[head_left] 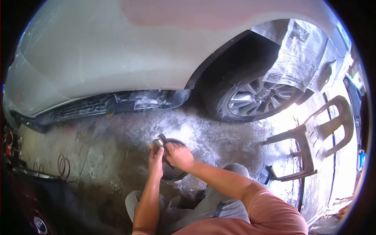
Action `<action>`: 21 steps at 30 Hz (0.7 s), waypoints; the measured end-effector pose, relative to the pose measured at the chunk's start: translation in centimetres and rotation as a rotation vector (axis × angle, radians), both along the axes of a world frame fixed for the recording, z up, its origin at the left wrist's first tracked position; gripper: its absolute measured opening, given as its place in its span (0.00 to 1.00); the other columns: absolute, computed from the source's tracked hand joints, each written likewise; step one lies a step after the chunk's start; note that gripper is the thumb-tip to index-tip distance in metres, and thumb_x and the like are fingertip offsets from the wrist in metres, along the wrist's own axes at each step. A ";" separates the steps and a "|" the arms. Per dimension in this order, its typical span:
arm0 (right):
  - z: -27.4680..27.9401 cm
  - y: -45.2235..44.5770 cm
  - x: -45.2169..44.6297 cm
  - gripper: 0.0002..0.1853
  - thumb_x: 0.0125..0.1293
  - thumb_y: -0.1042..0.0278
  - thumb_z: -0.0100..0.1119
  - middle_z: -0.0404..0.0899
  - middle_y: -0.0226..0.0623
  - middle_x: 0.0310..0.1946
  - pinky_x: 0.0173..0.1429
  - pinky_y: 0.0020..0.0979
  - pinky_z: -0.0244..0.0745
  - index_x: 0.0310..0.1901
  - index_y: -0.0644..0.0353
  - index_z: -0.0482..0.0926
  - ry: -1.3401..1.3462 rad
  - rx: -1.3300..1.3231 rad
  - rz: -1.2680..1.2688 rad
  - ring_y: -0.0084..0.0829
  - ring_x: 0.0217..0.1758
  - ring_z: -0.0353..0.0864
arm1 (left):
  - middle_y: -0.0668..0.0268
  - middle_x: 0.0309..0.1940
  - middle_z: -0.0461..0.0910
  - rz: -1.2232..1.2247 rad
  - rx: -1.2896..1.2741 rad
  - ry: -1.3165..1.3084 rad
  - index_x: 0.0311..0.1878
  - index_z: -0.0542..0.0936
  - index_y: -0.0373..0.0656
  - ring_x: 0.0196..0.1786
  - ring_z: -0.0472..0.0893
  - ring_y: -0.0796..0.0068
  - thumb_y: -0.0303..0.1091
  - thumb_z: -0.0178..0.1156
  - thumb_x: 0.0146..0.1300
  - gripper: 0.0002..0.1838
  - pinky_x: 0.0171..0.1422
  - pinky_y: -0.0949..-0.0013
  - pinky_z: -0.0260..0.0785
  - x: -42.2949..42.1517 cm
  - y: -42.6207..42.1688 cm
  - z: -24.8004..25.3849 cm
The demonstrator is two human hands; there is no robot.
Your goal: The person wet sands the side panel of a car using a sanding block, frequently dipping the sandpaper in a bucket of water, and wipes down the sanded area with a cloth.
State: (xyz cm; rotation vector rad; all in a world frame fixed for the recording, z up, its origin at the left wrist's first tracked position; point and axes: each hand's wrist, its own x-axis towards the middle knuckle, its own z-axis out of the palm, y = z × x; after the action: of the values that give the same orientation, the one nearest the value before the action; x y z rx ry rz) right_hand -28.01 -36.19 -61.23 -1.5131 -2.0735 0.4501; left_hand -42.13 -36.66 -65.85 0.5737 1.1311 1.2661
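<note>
My left hand (156, 159) and my right hand (179, 156) are close together, low in front of me. Both are closed on a small grey-and-tan piece (159, 140) that looks like folded sandpaper; its far end shows above my fingers, and my hands hide the rest. Beneath my hands is a round dark basin (178, 177) on the floor, partly covered by them. Ahead stands a pale car body panel (129, 58) with a dull pinkish patch near the top.
To the right of the panel is a car wheel (260, 98), with newspaper sheets (299, 56) hanging over its arch. A plastic chair (303, 145) lies tipped on its side at right. White residue marks the concrete floor (117, 137). A dark red car part (35, 207) is at lower left.
</note>
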 end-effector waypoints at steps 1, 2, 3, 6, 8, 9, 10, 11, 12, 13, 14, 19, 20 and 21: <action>-0.2 0.0 0.0 0.10 0.63 0.63 0.60 0.86 0.47 0.36 0.48 0.45 0.82 0.41 0.60 0.75 0.007 0.000 0.006 0.48 0.40 0.87 | 0.65 0.55 0.81 -0.013 0.042 0.023 0.62 0.77 0.36 0.55 0.79 0.75 0.33 0.68 0.70 0.21 0.61 0.68 0.72 0.2 0.0 0.2; -0.7 0.0 -0.1 0.11 0.64 0.63 0.59 0.86 0.47 0.38 0.48 0.44 0.83 0.43 0.60 0.76 0.003 0.009 0.005 0.47 0.42 0.88 | 0.65 0.54 0.81 -0.011 0.033 0.033 0.62 0.77 0.36 0.55 0.80 0.75 0.33 0.68 0.69 0.21 0.61 0.68 0.72 0.3 0.3 -0.1; -0.8 0.0 0.0 0.13 0.65 0.62 0.59 0.86 0.49 0.40 0.50 0.44 0.83 0.46 0.61 0.77 0.011 -0.003 0.042 0.47 0.44 0.88 | 0.65 0.53 0.82 -0.009 0.018 0.047 0.62 0.77 0.36 0.54 0.80 0.75 0.32 0.69 0.68 0.21 0.61 0.68 0.72 0.1 0.3 -0.3; -0.2 0.1 0.3 0.17 0.66 0.62 0.57 0.85 0.52 0.45 0.54 0.46 0.82 0.52 0.63 0.78 0.003 -0.112 0.058 0.49 0.47 0.87 | 0.65 0.51 0.82 0.012 0.025 0.078 0.61 0.78 0.37 0.52 0.80 0.75 0.31 0.70 0.66 0.21 0.61 0.67 0.71 0.0 0.5 0.0; 1.4 0.2 0.4 0.19 0.66 0.61 0.57 0.84 0.54 0.48 0.55 0.47 0.82 0.54 0.64 0.78 0.044 -0.174 0.045 0.49 0.49 0.87 | 0.65 0.50 0.82 0.038 -0.001 0.095 0.60 0.78 0.37 0.51 0.80 0.76 0.31 0.71 0.65 0.22 0.60 0.68 0.71 -0.5 0.7 0.3; 0.9 0.8 0.6 0.20 0.65 0.61 0.58 0.83 0.52 0.50 0.55 0.47 0.82 0.55 0.63 0.78 0.054 -0.164 0.033 0.50 0.49 0.86 | 0.65 0.50 0.82 0.041 0.000 0.073 0.59 0.78 0.37 0.51 0.80 0.76 0.31 0.71 0.65 0.22 0.60 0.68 0.71 -0.7 1.0 0.4; 0.2 1.5 0.8 0.22 0.64 0.60 0.59 0.83 0.51 0.51 0.55 0.47 0.82 0.57 0.61 0.78 0.065 -0.156 0.022 0.50 0.50 0.86 | 0.65 0.50 0.82 0.045 -0.001 0.051 0.59 0.78 0.37 0.51 0.80 0.76 0.31 0.71 0.65 0.21 0.59 0.68 0.71 -0.9 1.1 0.6; -0.6 1.6 0.9 0.23 0.63 0.60 0.61 0.82 0.49 0.53 0.55 0.47 0.82 0.59 0.60 0.78 0.080 -0.156 0.010 0.50 0.51 0.86 | 0.66 0.50 0.81 0.047 -0.010 0.034 0.59 0.78 0.37 0.51 0.80 0.77 0.32 0.71 0.65 0.21 0.59 0.69 0.71 -1.3 0.9 0.7; 0.0 1.9 1.2 0.24 0.64 0.60 0.60 0.81 0.50 0.54 0.56 0.48 0.82 0.60 0.59 0.77 0.061 -0.221 0.001 0.51 0.52 0.85 | 0.67 0.50 0.81 0.029 -0.037 0.037 0.60 0.77 0.38 0.51 0.79 0.78 0.31 0.71 0.66 0.21 0.58 0.70 0.71 -1.5 0.8 0.9; 0.0 1.9 1.3 0.23 0.64 0.60 0.60 0.80 0.50 0.53 0.56 0.48 0.81 0.60 0.59 0.77 0.059 -0.215 -0.039 0.52 0.52 0.85 | 0.67 0.50 0.80 0.008 -0.027 0.012 0.60 0.77 0.38 0.51 0.79 0.78 0.31 0.70 0.66 0.21 0.58 0.69 0.71 -1.4 0.6 1.1; 0.0 1.8 1.3 0.23 0.65 0.60 0.59 0.79 0.51 0.53 0.57 0.48 0.81 0.59 0.58 0.78 0.058 -0.208 -0.080 0.52 0.53 0.85 | 0.67 0.50 0.80 -0.014 -0.016 -0.012 0.60 0.77 0.38 0.52 0.79 0.78 0.31 0.70 0.66 0.22 0.58 0.69 0.72 -1.3 0.4 1.2; -1.7 2.2 0.6 0.21 0.67 0.59 0.58 0.82 0.57 0.45 0.55 0.51 0.80 0.57 0.60 0.78 0.244 -0.168 -0.234 0.57 0.48 0.85 | 0.66 0.53 0.78 -0.071 0.010 -0.075 0.62 0.74 0.43 0.55 0.79 0.73 0.34 0.70 0.67 0.23 0.60 0.62 0.73 -1.8 0.4 0.3; -2.2 2.5 0.6 0.20 0.68 0.59 0.57 0.83 0.59 0.43 0.55 0.53 0.79 0.57 0.62 0.78 0.301 -0.266 -0.187 0.58 0.47 0.85 | 0.67 0.53 0.78 -0.064 0.001 -0.080 0.62 0.74 0.42 0.54 0.79 0.75 0.34 0.70 0.67 0.23 0.59 0.64 0.73 -1.9 0.4 0.2; -2.4 2.8 0.7 0.19 0.69 0.59 0.57 0.83 0.61 0.41 0.54 0.54 0.79 0.56 0.64 0.78 0.356 -0.362 -0.137 0.59 0.45 0.85 | 0.67 0.52 0.79 -0.056 -0.006 -0.086 0.62 0.75 0.42 0.53 0.79 0.77 0.34 0.70 0.67 0.23 0.57 0.66 0.73 -1.8 0.4 0.6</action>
State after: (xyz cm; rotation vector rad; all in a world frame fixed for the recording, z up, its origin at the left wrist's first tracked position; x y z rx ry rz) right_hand -27.30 -33.38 -63.65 -1.6199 -1.6618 1.0042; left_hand -43.90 -36.25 -65.25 0.5379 1.0401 1.2282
